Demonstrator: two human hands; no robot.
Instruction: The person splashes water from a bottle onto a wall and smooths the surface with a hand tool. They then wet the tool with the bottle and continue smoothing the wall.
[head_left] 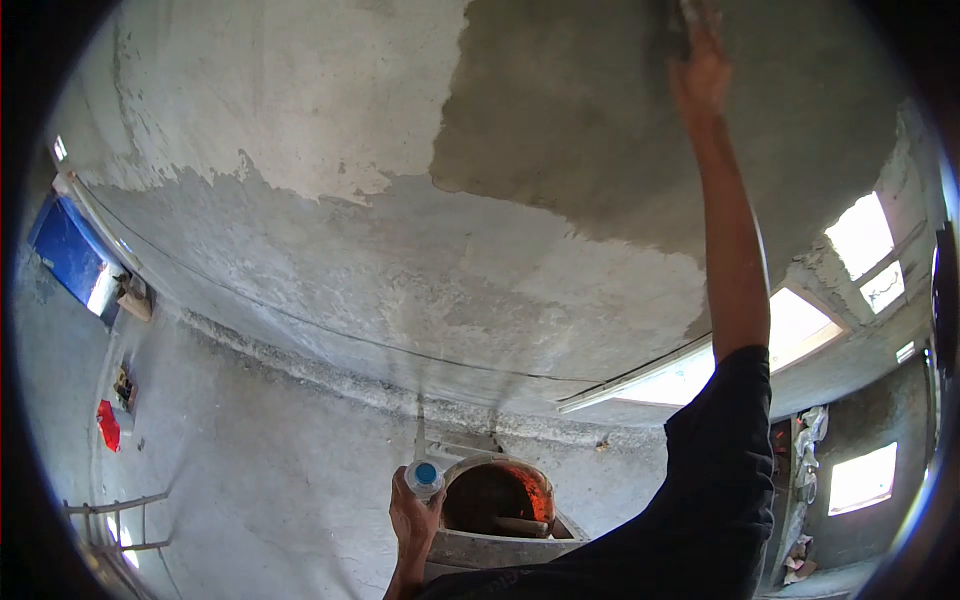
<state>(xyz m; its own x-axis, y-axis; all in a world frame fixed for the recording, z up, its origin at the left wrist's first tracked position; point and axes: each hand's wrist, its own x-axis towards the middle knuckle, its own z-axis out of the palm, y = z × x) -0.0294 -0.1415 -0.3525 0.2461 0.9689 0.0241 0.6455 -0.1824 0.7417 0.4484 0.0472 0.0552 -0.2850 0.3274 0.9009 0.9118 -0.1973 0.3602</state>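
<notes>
Low in the middle of the head view, my left hand [412, 515] is wrapped round a clear plastic bottle [427, 490] with a blue cap, seen from above. My right hand [701, 75] is stretched high against the wall, on the dark, wet-looking patch of plaster [570, 120]. A dark, blurred shape lies along the left side of its fingers, and I cannot tell whether the hand holds it. Right of the bottle stands an open bucket [545, 490], orange inside, with dark contents and a pale stick-like piece in it.
The bucket rests on a grey platform [490, 552] close to my body. A thin cable [330, 333] runs along the lower wall. A wooden ladder-like frame [115, 507] and a red object [108, 425] are at the left. Bright window openings [862, 480] lie at the right.
</notes>
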